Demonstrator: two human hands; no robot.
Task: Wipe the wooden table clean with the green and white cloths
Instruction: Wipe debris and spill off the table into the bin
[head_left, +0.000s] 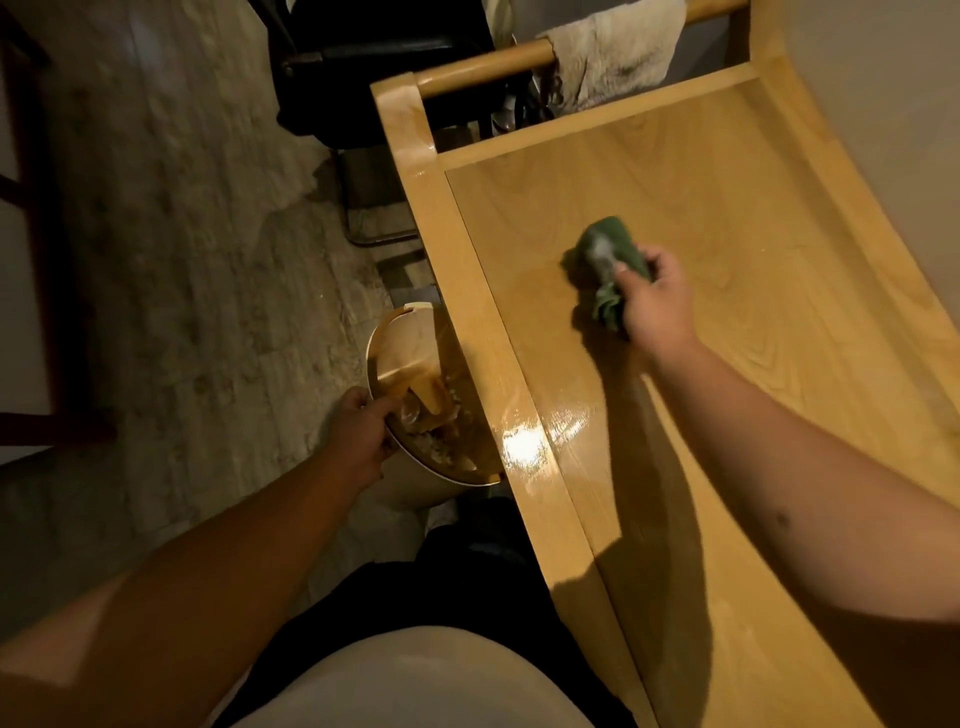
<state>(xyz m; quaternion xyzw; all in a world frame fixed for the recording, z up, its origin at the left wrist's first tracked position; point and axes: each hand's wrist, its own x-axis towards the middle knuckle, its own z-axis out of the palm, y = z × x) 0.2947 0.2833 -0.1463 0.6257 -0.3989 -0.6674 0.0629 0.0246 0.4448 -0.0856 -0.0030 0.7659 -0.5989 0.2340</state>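
Table (727, 218) fills the right side of the frame, with a raised rim along its left edge. Near the middle, the right hand (657, 296) grips the bunched green cloth (610, 265), pressed on the wood with bare room all around. White cloth (613, 52) hangs on the rail (488, 67) at the top. Lower left, the left hand (363, 431) curls over the rim of a bin (415, 405) touching the table's edge.

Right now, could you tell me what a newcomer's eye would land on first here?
First the bunched green cloth, gripped by the right hand mid-table on the glossy wooden table. Next the left hand holding the rim of a bin beside the table's edge, and a pale cloth draped over the far rail.
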